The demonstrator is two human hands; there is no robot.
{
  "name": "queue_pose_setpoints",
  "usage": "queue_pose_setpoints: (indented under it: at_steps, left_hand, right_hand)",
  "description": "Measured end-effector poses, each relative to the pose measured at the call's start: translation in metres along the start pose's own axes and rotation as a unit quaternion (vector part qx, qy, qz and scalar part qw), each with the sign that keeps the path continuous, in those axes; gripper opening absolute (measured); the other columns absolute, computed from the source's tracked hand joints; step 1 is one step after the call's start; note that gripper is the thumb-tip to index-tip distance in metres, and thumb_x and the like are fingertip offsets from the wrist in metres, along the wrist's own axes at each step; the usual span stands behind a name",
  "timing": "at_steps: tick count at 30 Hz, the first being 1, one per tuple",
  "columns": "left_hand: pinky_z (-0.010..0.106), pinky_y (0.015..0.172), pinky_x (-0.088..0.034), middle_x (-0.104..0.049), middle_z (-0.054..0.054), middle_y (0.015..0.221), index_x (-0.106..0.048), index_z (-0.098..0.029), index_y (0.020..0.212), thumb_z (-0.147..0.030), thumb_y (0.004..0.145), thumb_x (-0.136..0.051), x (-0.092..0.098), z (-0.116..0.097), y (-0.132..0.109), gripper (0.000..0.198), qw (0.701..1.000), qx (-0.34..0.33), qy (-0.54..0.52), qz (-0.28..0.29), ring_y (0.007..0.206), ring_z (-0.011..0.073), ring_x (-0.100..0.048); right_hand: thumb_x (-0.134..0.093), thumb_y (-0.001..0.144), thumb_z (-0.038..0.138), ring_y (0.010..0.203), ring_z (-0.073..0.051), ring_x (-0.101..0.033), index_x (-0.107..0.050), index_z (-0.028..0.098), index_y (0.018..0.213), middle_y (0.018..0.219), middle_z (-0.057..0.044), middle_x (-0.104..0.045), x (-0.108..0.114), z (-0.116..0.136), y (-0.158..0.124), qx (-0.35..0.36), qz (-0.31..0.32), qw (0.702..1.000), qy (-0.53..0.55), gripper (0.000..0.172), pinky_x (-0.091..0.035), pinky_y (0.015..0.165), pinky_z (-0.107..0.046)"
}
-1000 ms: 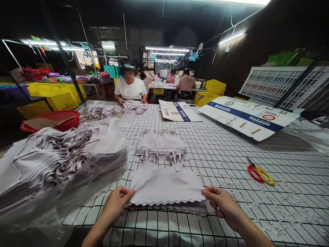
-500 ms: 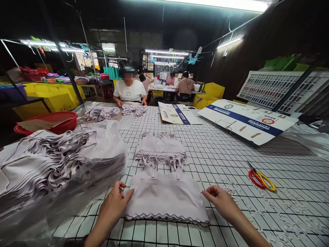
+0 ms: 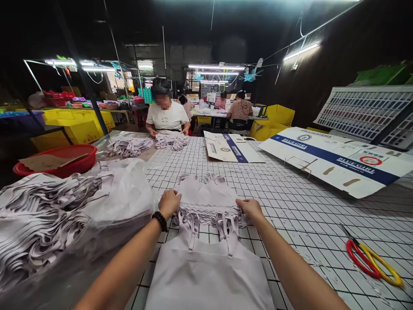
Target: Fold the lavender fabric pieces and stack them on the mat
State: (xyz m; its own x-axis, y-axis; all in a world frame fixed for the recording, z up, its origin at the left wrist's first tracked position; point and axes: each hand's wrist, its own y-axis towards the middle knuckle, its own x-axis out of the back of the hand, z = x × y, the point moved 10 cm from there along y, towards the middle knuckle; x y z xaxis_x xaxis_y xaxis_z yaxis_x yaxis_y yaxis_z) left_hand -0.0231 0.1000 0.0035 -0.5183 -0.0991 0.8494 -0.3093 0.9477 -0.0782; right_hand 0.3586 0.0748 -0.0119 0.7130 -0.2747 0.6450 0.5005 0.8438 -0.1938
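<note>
A small stack of pale pinkish-grey camisoles (image 3: 208, 191) with wavy hems lies ahead of me. My left hand (image 3: 169, 203), with a dark bead bracelet at the wrist, is closed on the stack's left edge. Across from it, my right hand (image 3: 251, 208) pinches the right edge between thumb and fingers. How many layers they grip I cannot tell. Between my forearms another camisole (image 3: 209, 275) is spread flat, its adjustable straps pointing toward the stack. The bottom of that piece runs out of view.
A big pile of camisoles (image 3: 41, 215) in clear plastic lies left, before a red basin (image 3: 54, 159). Red-and-yellow-handled scissors (image 3: 371, 258) lie at right. Printed cardboard sheets (image 3: 335, 159) rest beyond. A co-worker (image 3: 167, 114) handles similar garments across the grid-patterned table (image 3: 277, 189).
Both hands have moved forward from beside the nearer camisole to the sides of the farther stack and closed on its edges. The view has shifted, so the scissors appear lower and farther right.
</note>
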Motion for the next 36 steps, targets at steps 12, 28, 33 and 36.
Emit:
queue_pose_setpoints:
  at_steps: [12,28,33,36]
  left_hand:
    - [0.033,0.068,-0.047,-0.058,0.011,0.108,-0.067,-0.024,0.106,-0.033,0.087,-0.045,0.006,-0.034,-0.017,0.031,0.977,-0.109,0.177,-0.045,0.096,0.0264,-0.058]
    - [0.032,0.071,-0.044,-0.067,0.005,0.100,-0.065,-0.024,0.089,-0.035,0.081,-0.050,0.005,-0.028,-0.013,0.020,0.995,-0.074,0.060,-0.026,0.090,0.0228,-0.063]
    - [0.031,0.071,-0.044,-0.070,0.005,0.097,-0.061,-0.024,0.093,-0.036,0.080,-0.048,0.006,-0.025,-0.011,0.022,0.999,-0.039,0.019,-0.020,0.090,0.0226,-0.064]
    - [0.031,0.072,-0.044,-0.070,0.008,0.102,-0.059,-0.023,0.101,-0.038,0.076,-0.053,0.005,-0.015,-0.006,0.030,1.000,0.008,0.003,-0.005,0.097,0.0244,-0.063]
  right_hand:
    - [-0.069,0.057,0.018,0.064,-0.012,-0.055,-0.058,0.017,0.068,0.071,-0.001,-0.061,-0.005,0.010,0.013,0.059,0.027,0.992,0.107,0.014,-0.042,0.061,-0.025]
    - [-0.071,0.059,0.024,0.070,-0.016,-0.059,-0.063,0.015,0.073,0.080,-0.007,-0.068,-0.002,-0.002,0.008,-0.009,0.030,0.996,0.085,0.018,-0.042,0.060,-0.026]
    - [-0.072,0.055,0.018,0.064,-0.014,-0.056,-0.064,0.016,0.063,0.070,-0.003,-0.066,0.001,0.006,0.009,0.028,0.024,0.994,0.105,0.011,-0.041,0.060,-0.027]
    - [-0.072,0.055,0.018,0.061,-0.014,-0.053,-0.063,0.016,0.062,0.066,-0.003,-0.064,0.000,0.006,0.007,0.012,0.025,0.992,0.120,0.012,-0.040,0.055,-0.026]
